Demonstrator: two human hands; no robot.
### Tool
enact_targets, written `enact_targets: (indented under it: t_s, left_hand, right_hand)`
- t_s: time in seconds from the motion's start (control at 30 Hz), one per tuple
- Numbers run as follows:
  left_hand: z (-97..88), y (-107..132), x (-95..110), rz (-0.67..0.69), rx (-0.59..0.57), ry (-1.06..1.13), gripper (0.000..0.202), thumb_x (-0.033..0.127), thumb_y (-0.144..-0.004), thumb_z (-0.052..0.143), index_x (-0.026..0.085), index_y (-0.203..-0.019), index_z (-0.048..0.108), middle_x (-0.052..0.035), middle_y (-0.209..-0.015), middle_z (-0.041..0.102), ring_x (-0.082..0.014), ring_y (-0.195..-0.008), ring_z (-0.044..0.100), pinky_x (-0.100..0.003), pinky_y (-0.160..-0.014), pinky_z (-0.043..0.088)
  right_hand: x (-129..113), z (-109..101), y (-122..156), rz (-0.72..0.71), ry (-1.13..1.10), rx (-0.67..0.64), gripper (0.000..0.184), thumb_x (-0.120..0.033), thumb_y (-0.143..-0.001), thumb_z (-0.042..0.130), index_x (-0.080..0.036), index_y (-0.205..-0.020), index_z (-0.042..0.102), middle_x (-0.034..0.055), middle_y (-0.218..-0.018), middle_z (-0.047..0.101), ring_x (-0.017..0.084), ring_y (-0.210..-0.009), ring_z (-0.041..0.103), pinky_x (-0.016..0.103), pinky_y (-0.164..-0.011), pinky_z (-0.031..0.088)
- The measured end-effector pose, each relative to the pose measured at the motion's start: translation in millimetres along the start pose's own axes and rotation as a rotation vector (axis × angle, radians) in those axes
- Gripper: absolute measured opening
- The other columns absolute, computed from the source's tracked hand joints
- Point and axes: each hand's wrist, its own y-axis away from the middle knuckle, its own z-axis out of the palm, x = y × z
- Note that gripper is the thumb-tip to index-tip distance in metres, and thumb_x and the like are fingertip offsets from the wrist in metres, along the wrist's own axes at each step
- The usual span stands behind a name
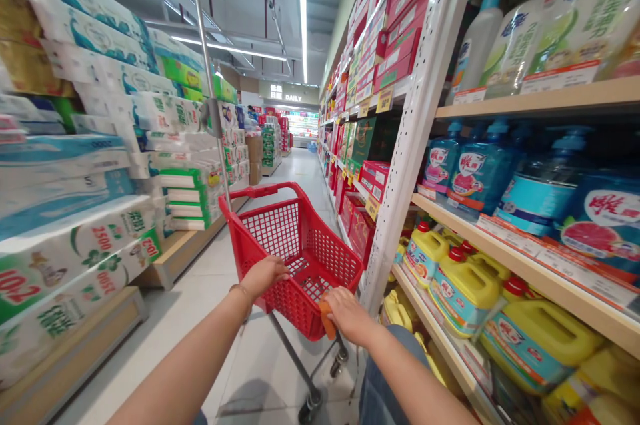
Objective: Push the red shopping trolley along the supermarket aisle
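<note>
A red plastic shopping cart (pixel 327 232) on grey metal legs stands right in front of me, its perforated basket showing a bare floor inside. My left hand (pixel 266 276), with a thin bracelet at the wrist, is closed over the near edge of the cart on the left. At the near right corner of the cart my right hand (pixel 349 316) is closed too. A small orange piece (pixel 327 316) shows under its fingers; whether it belongs to the cart or is separate I cannot tell. A tall metal pole (pixel 206 58) rises at the cart's far left corner.
Stacked toilet paper packs (pixel 95 245) line the left on a low wooden platform (pixel 90 352). Close on the right, shelves hold blue pump bottles (pixel 480 168) and yellow jugs (pixel 463 288). A white perforated shelf post (pixel 423 98) stands beside the cart. The tiled aisle (pixel 300 168) runs ahead.
</note>
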Motion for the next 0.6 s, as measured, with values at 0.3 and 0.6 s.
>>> enact_targets:
  t_s: [0.3,0.6]
  left_hand:
    - [1.1,12.2,13.6,-0.022,0.081,-0.102,0.040,0.043,-0.094,0.040,0.023,-0.082,0.073,-0.0050,-0.082,0.063,-0.0184,-0.083,0.055,-0.029,-0.077,0.041]
    - [8.2,19.7,31.2,-0.064,0.133,-0.204,0.042,0.049,-0.094,0.039,0.023,-0.087,0.072,-0.0049,-0.084,0.063,-0.0192,-0.084,0.054,-0.031,-0.078,0.036]
  right_hand:
    - [-34.3,20.3,-3.8,0.178,0.026,0.074,0.022,-0.019,-0.087,0.054,-0.016,-0.109,0.054,0.0099,-0.108,0.057,0.025,-0.101,0.048,0.041,-0.098,0.034]
    - [-63.1,39.6,-33.2,0.480,0.105,0.188,0.022,-0.010,-0.089,0.041,-0.018,-0.100,0.058,0.0134,-0.097,0.061,0.028,-0.095,0.053,0.044,-0.093,0.035]
